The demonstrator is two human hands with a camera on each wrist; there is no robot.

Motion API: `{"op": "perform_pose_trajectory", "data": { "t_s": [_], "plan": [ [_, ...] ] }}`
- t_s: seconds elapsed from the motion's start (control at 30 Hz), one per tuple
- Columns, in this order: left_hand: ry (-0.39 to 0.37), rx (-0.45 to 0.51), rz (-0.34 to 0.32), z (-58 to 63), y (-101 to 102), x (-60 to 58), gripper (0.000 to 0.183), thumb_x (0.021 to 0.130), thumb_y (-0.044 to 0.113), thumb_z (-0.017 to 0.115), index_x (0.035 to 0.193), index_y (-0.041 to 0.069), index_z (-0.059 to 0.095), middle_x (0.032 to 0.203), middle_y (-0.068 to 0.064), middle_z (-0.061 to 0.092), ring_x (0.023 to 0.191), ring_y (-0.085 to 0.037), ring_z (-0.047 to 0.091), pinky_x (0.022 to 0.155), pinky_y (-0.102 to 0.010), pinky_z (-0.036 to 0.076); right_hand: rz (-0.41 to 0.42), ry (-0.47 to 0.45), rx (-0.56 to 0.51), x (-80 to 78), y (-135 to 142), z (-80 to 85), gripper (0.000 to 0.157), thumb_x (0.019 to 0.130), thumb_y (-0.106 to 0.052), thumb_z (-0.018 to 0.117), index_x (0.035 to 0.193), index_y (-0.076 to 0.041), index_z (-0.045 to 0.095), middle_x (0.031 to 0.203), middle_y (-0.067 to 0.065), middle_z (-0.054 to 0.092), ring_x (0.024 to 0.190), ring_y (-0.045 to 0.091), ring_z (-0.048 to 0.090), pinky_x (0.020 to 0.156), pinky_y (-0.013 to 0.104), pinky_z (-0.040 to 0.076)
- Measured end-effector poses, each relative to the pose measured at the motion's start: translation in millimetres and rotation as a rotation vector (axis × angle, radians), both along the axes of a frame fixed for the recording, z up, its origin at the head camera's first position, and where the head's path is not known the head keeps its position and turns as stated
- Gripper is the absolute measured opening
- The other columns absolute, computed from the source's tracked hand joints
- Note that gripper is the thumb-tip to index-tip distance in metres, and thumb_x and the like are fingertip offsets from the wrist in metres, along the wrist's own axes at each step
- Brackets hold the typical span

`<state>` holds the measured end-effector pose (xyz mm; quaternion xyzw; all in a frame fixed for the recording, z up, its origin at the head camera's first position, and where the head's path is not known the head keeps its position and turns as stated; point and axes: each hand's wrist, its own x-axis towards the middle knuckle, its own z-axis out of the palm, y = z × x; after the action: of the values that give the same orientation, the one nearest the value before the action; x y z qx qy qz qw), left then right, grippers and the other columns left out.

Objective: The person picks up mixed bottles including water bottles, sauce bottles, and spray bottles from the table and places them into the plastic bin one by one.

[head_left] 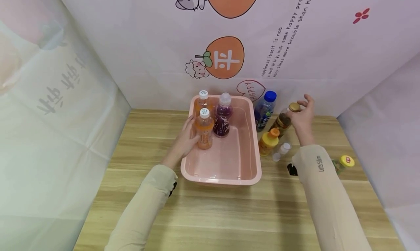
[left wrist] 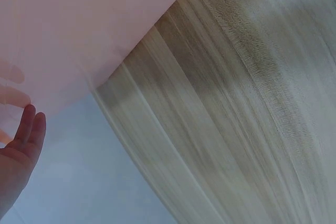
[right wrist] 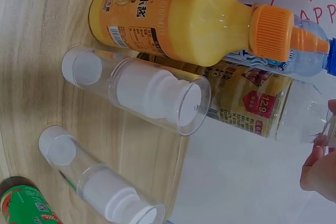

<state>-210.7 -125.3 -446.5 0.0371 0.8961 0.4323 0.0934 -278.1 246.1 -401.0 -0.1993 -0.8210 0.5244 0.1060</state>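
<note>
In the pink basin (head_left: 241,149), an orange drink bottle (head_left: 205,136) with a white cap stands beside my left hand (head_left: 184,143). That hand reaches over the basin's left rim, its thumb by the bottle; fairly straight fingers (left wrist: 26,127) show at the basin's edge in the left wrist view. My right hand (head_left: 303,120) holds a gold-capped bottle (right wrist: 252,100) by its neck, right of the basin. A second orange bottle (head_left: 201,103) and a purple drink bottle (head_left: 222,118) stand behind the first in the basin.
Close to the basin's right side are a blue-capped bottle (head_left: 264,112), a yellow bottle with an orange nozzle (right wrist: 194,22) and two clear pump bottles (right wrist: 142,87). A green container with a yellow cap (head_left: 346,161) sits farther right. Printed cloth (head_left: 157,61) encloses the wooden table (head_left: 229,222).
</note>
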Motion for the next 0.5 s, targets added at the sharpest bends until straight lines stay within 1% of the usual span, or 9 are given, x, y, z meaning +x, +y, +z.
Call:
{"op": "perform_pose_trajectory", "data": {
  "t_s": [0.07, 0.17, 0.27, 0.37, 0.5],
  "plan": [
    [-0.002, 0.000, 0.002, -1.0, 0.6, -0.1, 0.070, 0.094, 0.025, 0.052, 0.152, 0.017, 0.015, 0.162, 0.006, 0.000, 0.145, -0.034, 0.020, 0.115, -0.055, 0.024, 0.007, -0.008, -0.001, 1.3, 1.0, -0.4, 0.089, 0.077, 0.008, 0.060, 0.149, -0.025, 0.020, 0.142, 0.006, 0.039, 0.098, 0.004, 0.042, 0.070, 0.011, 0.044],
    [-0.002, -0.001, 0.006, -2.3, 1.1, -0.3, 0.070, 0.093, 0.025, 0.052, 0.152, 0.018, 0.014, 0.161, 0.007, 0.000, 0.145, -0.034, 0.021, 0.114, -0.056, 0.025, 0.015, -0.018, 0.002, 2.3, 2.6, -1.0, 0.088, 0.078, 0.006, 0.061, 0.149, -0.026, 0.021, 0.142, 0.006, 0.038, 0.103, 0.006, 0.042, 0.074, 0.014, 0.044],
    [-0.001, 0.003, 0.004, -2.4, 0.9, -0.4, 0.071, 0.094, 0.025, 0.052, 0.153, 0.018, 0.014, 0.161, 0.006, 0.000, 0.146, -0.033, 0.020, 0.115, -0.056, 0.024, 0.029, -0.027, 0.004, 3.2, 4.1, -0.6, 0.087, 0.080, 0.004, 0.061, 0.149, -0.027, 0.020, 0.144, 0.007, 0.037, 0.107, 0.010, 0.042, 0.077, 0.016, 0.044],
    [0.000, -0.002, -0.001, -2.0, 0.6, -0.5, 0.071, 0.094, 0.024, 0.052, 0.153, 0.016, 0.013, 0.162, 0.005, -0.001, 0.146, -0.033, 0.019, 0.115, -0.055, 0.024, 0.046, -0.035, 0.008, 3.7, 6.3, 0.6, 0.088, 0.080, 0.004, 0.061, 0.150, -0.027, 0.017, 0.146, 0.009, 0.035, 0.112, 0.012, 0.041, 0.077, 0.015, 0.044],
    [0.004, -0.029, -0.006, -1.7, 1.4, -0.4, 0.070, 0.094, 0.025, 0.051, 0.153, 0.017, 0.014, 0.162, 0.006, -0.001, 0.145, -0.033, 0.022, 0.114, -0.055, 0.027, 0.042, -0.017, 0.003, 4.7, 9.8, 3.6, 0.090, 0.079, 0.005, 0.060, 0.150, -0.028, 0.016, 0.144, 0.005, 0.034, 0.108, 0.009, 0.042, 0.075, 0.013, 0.044]
  ]
}}
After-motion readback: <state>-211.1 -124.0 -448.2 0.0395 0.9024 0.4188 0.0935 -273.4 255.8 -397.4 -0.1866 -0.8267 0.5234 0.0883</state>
